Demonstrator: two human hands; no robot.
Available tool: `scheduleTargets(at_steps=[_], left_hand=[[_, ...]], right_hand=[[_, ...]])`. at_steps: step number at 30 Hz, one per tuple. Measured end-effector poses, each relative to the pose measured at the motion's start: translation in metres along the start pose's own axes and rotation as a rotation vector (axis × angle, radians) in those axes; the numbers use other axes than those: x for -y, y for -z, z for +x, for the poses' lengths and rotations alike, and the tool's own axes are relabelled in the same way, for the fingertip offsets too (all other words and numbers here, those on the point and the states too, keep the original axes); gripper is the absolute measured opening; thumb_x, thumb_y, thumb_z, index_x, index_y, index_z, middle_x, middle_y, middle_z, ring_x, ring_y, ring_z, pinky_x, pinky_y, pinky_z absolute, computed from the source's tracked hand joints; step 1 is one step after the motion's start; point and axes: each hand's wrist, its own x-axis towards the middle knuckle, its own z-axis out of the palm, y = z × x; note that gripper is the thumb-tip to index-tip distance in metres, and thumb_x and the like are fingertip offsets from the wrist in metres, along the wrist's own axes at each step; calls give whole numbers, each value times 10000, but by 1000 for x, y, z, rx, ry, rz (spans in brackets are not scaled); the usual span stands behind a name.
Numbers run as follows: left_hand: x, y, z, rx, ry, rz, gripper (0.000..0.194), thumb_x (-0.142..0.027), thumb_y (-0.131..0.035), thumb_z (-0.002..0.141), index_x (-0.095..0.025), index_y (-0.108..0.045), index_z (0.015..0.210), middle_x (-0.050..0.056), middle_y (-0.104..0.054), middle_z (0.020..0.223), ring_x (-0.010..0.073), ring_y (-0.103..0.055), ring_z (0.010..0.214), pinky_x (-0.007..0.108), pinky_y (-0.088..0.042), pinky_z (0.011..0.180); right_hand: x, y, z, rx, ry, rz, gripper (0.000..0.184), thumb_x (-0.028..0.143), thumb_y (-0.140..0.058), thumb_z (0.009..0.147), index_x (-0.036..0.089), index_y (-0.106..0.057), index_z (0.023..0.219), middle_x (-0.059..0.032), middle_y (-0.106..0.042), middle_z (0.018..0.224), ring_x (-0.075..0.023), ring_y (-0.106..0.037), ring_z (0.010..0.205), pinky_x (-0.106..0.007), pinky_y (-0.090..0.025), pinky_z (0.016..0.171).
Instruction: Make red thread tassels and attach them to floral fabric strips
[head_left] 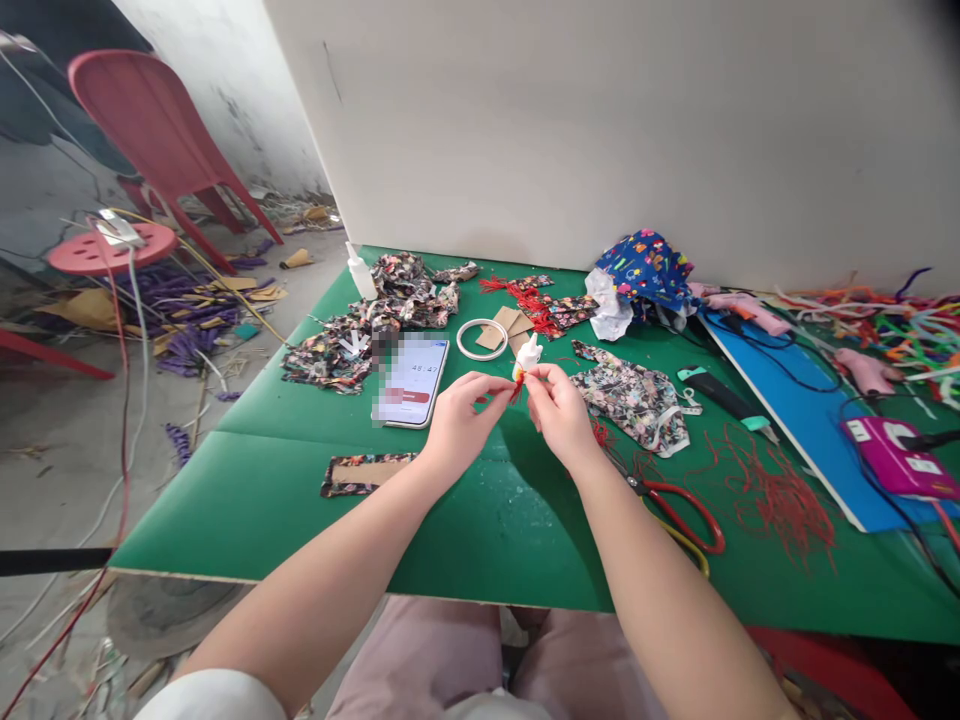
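My left hand (471, 408) and my right hand (556, 408) meet over the middle of the table, fingertips pinched on a small bunch of red cord (518, 382). The knot or loop in it is too small to make out. Just behind the fingertips stands a white squeeze bottle (529, 352) with a pointed nozzle. A white ring (481, 340) lies beyond my left hand, beside pieces of brown cardboard (513, 322). To the right of my right hand lies a flowered cloth piece (634, 395).
A lit phone (411, 382) and a cloth-edged cardboard strip (364, 475) lie left on the green table (255, 500). Red-handled scissors (686, 515), loose red cords (780, 495), a utility knife (724, 400) and a blue board (795, 420) are at right. Flowered cloth (330, 350) is bunched far left.
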Motion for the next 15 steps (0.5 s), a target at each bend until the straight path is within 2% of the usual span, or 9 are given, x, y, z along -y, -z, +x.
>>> scheduleTargets(at_steps=[6, 15], left_hand=[[2, -1, 0, -13, 21, -33, 155, -306, -563, 787, -210, -660, 860, 15, -671, 841, 136, -603, 759, 245, -476, 690], [-2, 0, -1, -21, 71, -52, 85, -238, -530, 784, -185, -591, 808, 0, -641, 792, 123, -595, 719, 241, -488, 676]], right_hand=[[7, 5, 2, -16, 21, 168, 175, 399, -487, 823, 226, -476, 850, 81, -386, 513, -55, -341, 392, -191, -252, 364], [6, 5, 2, -3, -15, 177, 191, 403, -507, 811, 217, -484, 847, 76, -414, 532, -48, -352, 400, -176, -271, 361]])
